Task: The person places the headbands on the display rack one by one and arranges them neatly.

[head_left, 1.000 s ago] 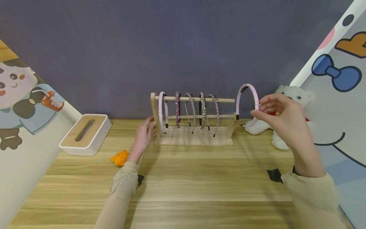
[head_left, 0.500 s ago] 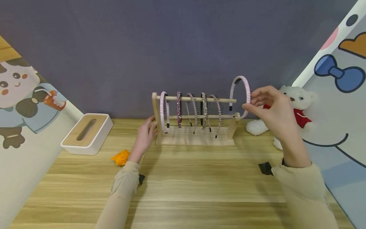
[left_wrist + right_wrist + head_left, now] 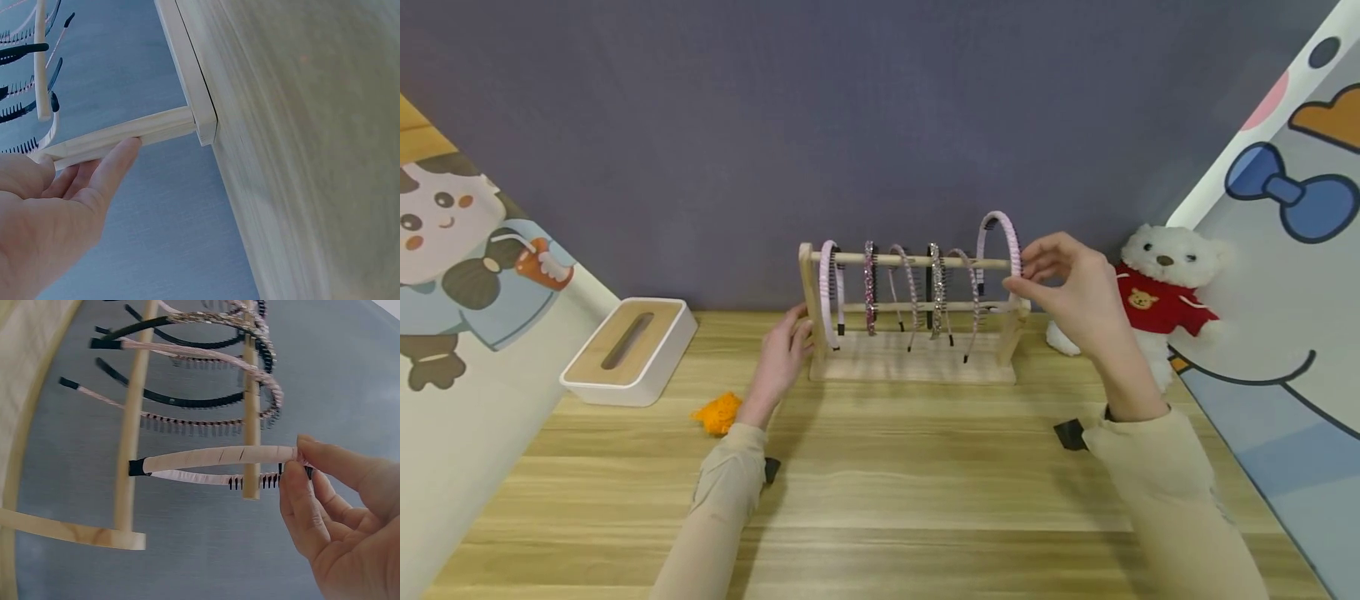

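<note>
My right hand (image 3: 1073, 287) pinches a pale pink wrapped headband (image 3: 1013, 242) between thumb and fingers, at the right end of a wooden headband rack (image 3: 913, 367). In the right wrist view the held headband (image 3: 215, 456) straddles the top rod (image 3: 251, 444), and its black-tipped end overlaps the lower rod (image 3: 128, 437). Several other headbands hang along the rack: a pale pink one (image 3: 826, 292) at the left, a dark pink glittery one (image 3: 870, 287) and a silver glittery one (image 3: 936, 292) among them. My left hand (image 3: 781, 354) holds the rack's left upright post (image 3: 125, 130) with its fingertips.
A white tissue box (image 3: 625, 354) with a wood-look lid stands at the left. An orange fuzzy item (image 3: 718, 413) lies beside my left wrist. A white teddy bear (image 3: 1172, 254) in a red sweater sits at the right. A dark padded wall (image 3: 880, 125) rises behind the rack.
My right hand has brought the pale pink headband leftward from beyond the rack's right end, and lowered it over the rods' end. My left hand has stayed at the post.
</note>
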Demonstrator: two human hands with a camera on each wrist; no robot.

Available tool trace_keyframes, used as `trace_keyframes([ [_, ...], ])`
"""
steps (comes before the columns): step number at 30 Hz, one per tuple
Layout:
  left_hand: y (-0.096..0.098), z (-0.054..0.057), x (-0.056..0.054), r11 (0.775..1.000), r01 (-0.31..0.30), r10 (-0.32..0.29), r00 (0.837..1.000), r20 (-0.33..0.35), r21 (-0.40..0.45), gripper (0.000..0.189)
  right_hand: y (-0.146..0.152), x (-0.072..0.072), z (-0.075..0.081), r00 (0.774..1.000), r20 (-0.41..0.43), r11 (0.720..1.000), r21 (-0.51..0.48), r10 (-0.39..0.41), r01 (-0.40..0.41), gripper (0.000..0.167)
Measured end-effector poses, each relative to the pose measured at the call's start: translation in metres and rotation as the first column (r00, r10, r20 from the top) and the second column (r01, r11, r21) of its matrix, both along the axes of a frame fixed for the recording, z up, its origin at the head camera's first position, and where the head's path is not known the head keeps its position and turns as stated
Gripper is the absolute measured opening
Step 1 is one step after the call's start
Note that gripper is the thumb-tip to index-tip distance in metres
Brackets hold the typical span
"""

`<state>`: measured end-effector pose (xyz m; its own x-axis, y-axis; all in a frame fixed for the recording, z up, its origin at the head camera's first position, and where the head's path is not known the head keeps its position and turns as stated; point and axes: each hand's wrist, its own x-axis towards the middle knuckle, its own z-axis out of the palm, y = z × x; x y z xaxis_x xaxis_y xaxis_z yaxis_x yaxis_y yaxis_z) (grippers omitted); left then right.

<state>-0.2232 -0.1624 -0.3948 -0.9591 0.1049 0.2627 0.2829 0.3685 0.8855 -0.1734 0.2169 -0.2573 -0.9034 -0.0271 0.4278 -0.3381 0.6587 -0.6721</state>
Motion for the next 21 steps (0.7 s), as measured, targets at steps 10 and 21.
trace_keyframes([
  [10,-0.002,0.000,0.000,1.000,0.000,0.000,1.000,0.000,-0.009,0.041,-0.008,-0.003,-0.024,0.998,0.067,1.000,0.012,0.019,-0.020,0.031],
  [21,-0.004,0.000,-0.001,0.999,-0.008,0.008,1.000,-0.001,-0.031,0.041,-0.015,-0.003,-0.032,0.995,0.097,1.000,0.010,0.007,-0.008,0.035],
])
